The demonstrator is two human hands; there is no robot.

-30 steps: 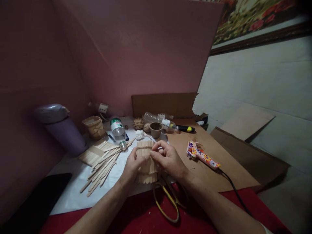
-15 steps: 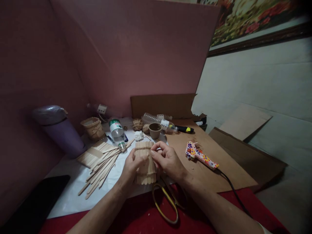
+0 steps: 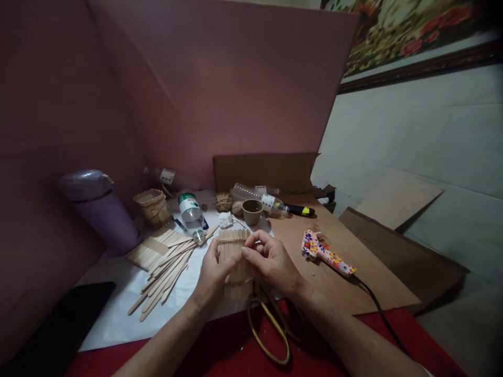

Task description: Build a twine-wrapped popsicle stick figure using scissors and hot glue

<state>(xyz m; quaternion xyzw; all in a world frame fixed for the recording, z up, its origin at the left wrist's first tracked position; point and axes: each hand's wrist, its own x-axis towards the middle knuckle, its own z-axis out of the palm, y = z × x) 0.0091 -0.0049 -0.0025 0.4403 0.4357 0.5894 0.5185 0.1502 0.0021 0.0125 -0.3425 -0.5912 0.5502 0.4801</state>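
Upright in front of me stands a craft-stick holder (image 3: 232,250), its wooden sticks set side by side and bound by a twine band near the top and another low down. My left hand (image 3: 215,267) grips its left side, the thumb lying across the front. At the upper right edge, the thumb and index fingertips of my right hand (image 3: 271,262) are pinched together against the holder; what they pinch is too small to make out. Scissors (image 3: 269,330) with yellow handles lie just below my right hand, their blades partly hidden.
Loose craft sticks (image 3: 168,277) are spread on the left. Behind are a plastic bottle (image 3: 191,214), a small brown pot (image 3: 252,212), twine balls (image 3: 223,201) and a stick-covered cup (image 3: 153,208). A flowered glue gun (image 3: 328,254) with a cord lies on the cardboard (image 3: 377,288) at right.
The holder's upper part stays in place, but it is turned or tilted slightly in my hands. My right fingertips stay pinched at its edge. The whole view has shifted a little.
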